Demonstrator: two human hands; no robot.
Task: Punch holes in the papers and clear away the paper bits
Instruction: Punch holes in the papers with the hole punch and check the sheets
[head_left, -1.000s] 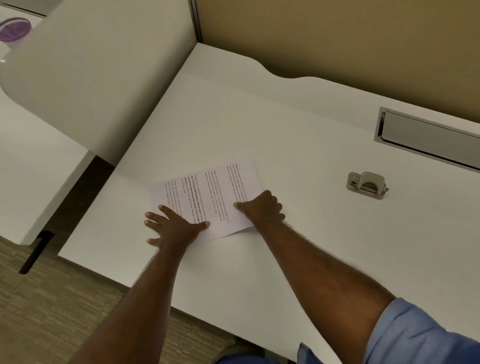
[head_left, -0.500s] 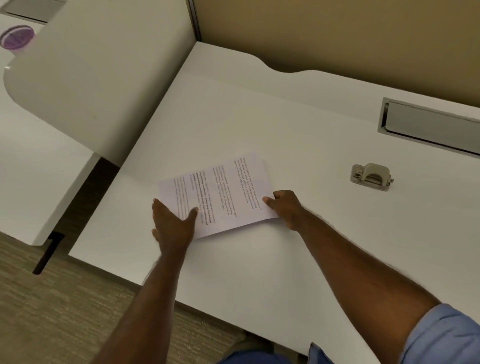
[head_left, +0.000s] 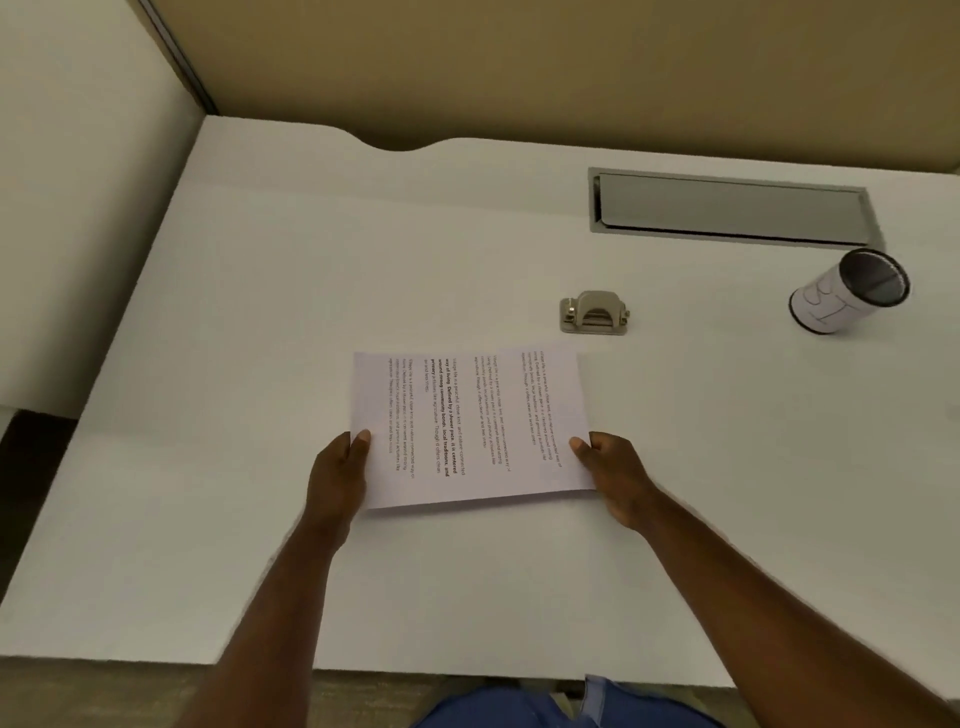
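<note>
The printed papers are held just above the white desk, text running sideways. My left hand grips their near left edge, thumb on top. My right hand grips the near right corner, thumb on top too. A small metal hole punch sits on the desk just beyond the papers' far right corner, apart from both hands.
A white cylindrical pen cup with a dark mesh inside lies on its side at the right. Behind it is a metal cable tray lid set into the desk. A partition wall closes the back; a side desk stands left.
Both hands took hold of the papers' side edges and carried them rightward to the middle of the desk, near the punch. The view turned right, bringing the pen cup into sight.
</note>
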